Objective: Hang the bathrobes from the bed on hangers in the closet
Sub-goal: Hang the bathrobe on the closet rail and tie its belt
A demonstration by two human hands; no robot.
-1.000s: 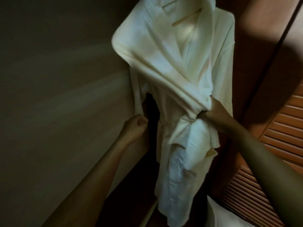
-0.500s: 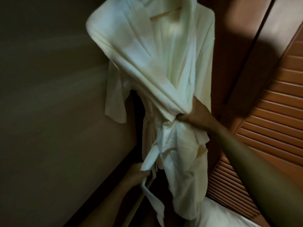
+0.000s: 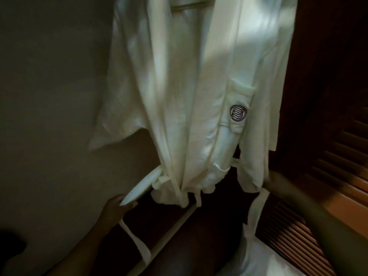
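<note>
A white bathrobe [image 3: 189, 92] hangs from a wooden hanger [image 3: 191, 5] whose bar shows at the top of the view. A round dark emblem sits on its chest pocket [image 3: 238, 113]. My left hand [image 3: 117, 206] holds the robe's white belt [image 3: 142, 185] at the lower left, and the belt's loose end trails down below my wrist. My right hand [image 3: 276, 181] is at the robe's lower right edge, blurred, touching or holding the fabric there; its fingers are not clear.
A plain pale wall [image 3: 49, 96] fills the left. Dark wood closet panels and a louvred door [image 3: 338, 166] stand at the right. Something white [image 3: 264, 261], maybe another robe or bedding, lies at the bottom right. The closet's interior below the robe is dark.
My right hand has let go of the bunched robe front, which now hangs straight, and dropped to the lower right edge. My left hand took up the belt. The view moved closer.
</note>
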